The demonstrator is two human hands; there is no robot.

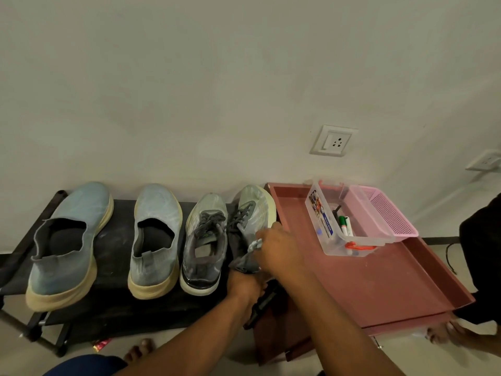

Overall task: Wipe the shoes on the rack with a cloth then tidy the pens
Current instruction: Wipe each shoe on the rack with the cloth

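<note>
Several shoes stand on a black rack (113, 308): two light blue slip-ons (67, 240) (156, 234) and a grey laced pair. The left grey sneaker (203, 240) stands flat. The right grey sneaker (250, 210) is tilted, its heel gripped by my left hand (242, 286). My right hand (279, 248) holds a grey cloth (248, 260) against that shoe's side. Pens (344, 225), green and white, lie in a clear plastic box (329, 234) on a reddish-brown tray table (379, 280).
A pink mesh basket (387, 215) sits beside the clear box. A wall socket (334, 141) is above the tray. Another person's dark clothing (482, 253) and foot (444, 332) are at the right. My own toes (139, 351) show below the rack.
</note>
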